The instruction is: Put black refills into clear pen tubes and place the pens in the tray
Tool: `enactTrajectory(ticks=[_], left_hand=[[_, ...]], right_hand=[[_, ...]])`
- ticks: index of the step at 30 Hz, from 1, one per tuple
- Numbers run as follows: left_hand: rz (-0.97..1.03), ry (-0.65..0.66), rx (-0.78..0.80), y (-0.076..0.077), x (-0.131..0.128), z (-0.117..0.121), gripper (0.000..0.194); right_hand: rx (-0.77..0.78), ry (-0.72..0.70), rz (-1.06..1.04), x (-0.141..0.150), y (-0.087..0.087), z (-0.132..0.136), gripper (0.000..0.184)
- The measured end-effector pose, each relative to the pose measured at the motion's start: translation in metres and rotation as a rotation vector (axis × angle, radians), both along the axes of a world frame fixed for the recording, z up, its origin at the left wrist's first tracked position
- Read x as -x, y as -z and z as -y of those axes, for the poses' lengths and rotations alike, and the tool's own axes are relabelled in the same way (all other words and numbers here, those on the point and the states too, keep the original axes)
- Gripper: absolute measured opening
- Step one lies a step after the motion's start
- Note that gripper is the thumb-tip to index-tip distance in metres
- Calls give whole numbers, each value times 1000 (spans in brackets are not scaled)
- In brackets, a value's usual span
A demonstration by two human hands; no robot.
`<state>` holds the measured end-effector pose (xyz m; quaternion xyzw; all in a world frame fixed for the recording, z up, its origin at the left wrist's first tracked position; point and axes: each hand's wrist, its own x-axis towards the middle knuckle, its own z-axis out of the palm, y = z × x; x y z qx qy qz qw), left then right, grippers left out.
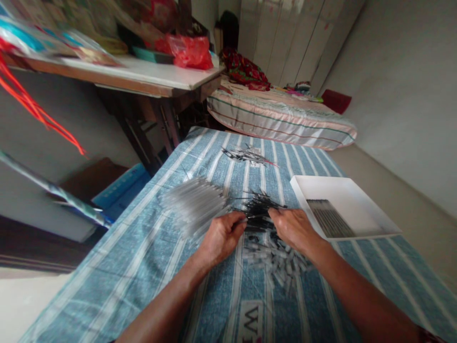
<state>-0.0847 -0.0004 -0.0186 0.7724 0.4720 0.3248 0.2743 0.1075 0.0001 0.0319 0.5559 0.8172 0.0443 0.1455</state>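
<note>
Centrally, a loose heap of thin black sticks (260, 209) lies between the left hand (222, 236) and the right hand (291, 227), both curled at its edges, what they grasp too blurred to tell; beneath spreads a blue-and-white striped cloth (143, 267), and beyond it a pale, fabric-covered bed (278, 119)

A white-topped surface (143, 71) at upper left carries a red plastic bag (191, 52) and a teal tray (153, 55). Orange-red cords (48, 124) hang at the left; below and right of them lies a blue box (123, 185). Upper centre, red patterned fabric (244, 70) rests on a bed (278, 116), before pale panels (274, 40). A bare wall (403, 76) fills the upper right.
</note>
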Motion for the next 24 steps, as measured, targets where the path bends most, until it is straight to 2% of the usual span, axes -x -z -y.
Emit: enactTrajectory(ticks=[6,12,16,20,22,24], left_hand=[[2,43,32,-2,-1,1,18],[45,114,168,-4,-3,5,19],[265,119,295,-5,-7,7,14],[571,109,416,-6,-9,7,16],[697,79,443,-8,-9,7,18],[787,42,452,-10,-8,8,19]], right_hand=[[-1,-45,23,0,-3,2,32],[-61,-151,17,3,-7,6,31],[-115,-229,-43,10,-11,14,29],[-279,-321,-286,11,-9,22,35],[-348,-318,-443,9,-5,23,34],[-316,-252,-519,8,2,22,27]])
